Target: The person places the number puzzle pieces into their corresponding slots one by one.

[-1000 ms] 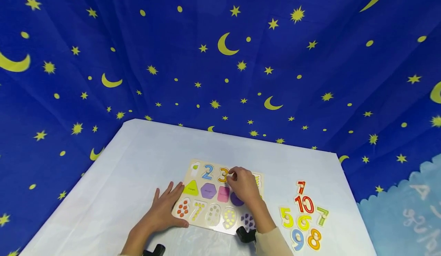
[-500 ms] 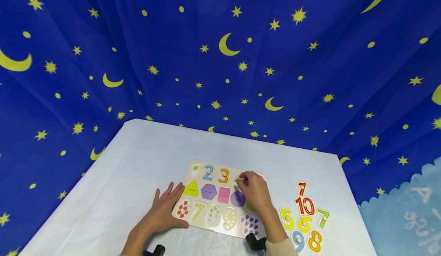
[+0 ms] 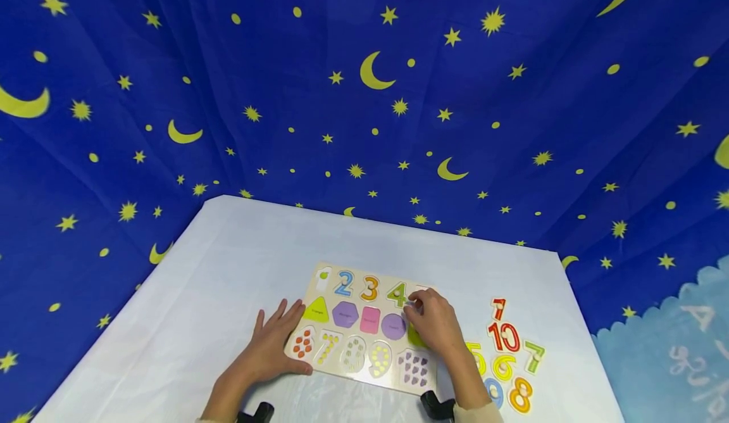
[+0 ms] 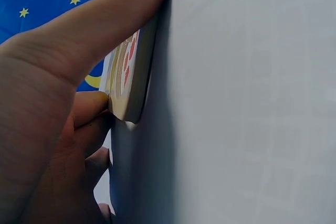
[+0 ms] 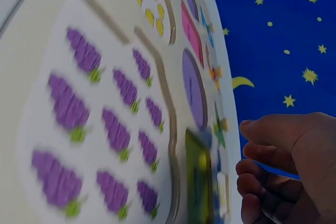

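Note:
A pale number puzzle board [image 3: 392,377] lies on the white table. My left hand [image 3: 272,347] rests along its left end, fingers spread and the thumb by the front corner. A blue 2 [image 3: 344,284], an orange 3 [image 3: 369,289] and a green 4 [image 3: 397,294] sit in the top row. My right hand [image 3: 435,321] is over the board's right end, just right of the 4, fingers loosely bent. In the right wrist view nothing shows between its fingers [image 5: 268,129]. It partly covers the slot at the top right and a yellow-green shape [image 3: 416,337].
Loose number pieces lie right of the board, among them a red 10 [image 3: 504,337], a yellow 6 [image 3: 504,368], a green 7 [image 3: 533,356] and an orange 8 [image 3: 520,396]. A yellow 5 [image 3: 476,356] and a blue 9 [image 3: 494,391] are partly behind my right forearm.
My right hand has moved right along the top row, from beside the 3, over the 4, to past it. The 4 now shows uncovered. My left hand has stayed put.

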`<state>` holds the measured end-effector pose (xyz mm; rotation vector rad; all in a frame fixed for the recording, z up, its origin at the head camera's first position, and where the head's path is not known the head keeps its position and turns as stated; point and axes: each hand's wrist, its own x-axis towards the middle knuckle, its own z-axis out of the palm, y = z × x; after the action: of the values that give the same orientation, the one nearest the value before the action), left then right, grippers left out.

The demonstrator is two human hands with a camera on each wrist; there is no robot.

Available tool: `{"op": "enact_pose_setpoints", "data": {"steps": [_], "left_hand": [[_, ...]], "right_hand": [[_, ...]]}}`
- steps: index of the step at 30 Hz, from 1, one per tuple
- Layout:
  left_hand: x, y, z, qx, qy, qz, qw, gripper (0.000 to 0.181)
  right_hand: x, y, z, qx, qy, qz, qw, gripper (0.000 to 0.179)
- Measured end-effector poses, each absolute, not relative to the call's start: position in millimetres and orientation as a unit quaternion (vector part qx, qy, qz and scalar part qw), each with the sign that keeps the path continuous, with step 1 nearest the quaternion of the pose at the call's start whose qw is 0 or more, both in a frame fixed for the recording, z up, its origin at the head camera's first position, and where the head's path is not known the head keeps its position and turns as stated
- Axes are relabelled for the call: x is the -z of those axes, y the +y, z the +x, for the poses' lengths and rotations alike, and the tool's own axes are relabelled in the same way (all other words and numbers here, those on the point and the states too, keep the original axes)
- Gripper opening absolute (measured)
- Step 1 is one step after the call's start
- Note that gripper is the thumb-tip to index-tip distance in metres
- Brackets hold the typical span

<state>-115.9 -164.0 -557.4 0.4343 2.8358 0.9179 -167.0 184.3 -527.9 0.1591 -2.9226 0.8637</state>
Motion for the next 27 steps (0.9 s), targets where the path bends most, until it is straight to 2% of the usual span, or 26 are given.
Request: {"op": "enact_pose_setpoints", "data": {"steps": [8,14,27], "left_hand": [[557.8,-163.8,-116.1,-0.300,0.940,0.143,0.074,0.128],[556.7,-163.9,-115.4,-0.303,0.940,0.137,0.079,0.128],[556.9,-163.2,-115.9,-0.300,0.941,0.144,0.062,0.127]], "right_hand": [[529.1,200.8,-161.4,-0.281,-0.956,0.057,0.054,0.021],[529.4,214.1,-153.7,-0.270,-0.961,0.033,0.039,0.022],[530.5,249.7,-136.5,-0.247,-0.968,-0.017,0.040,0.020]]}}
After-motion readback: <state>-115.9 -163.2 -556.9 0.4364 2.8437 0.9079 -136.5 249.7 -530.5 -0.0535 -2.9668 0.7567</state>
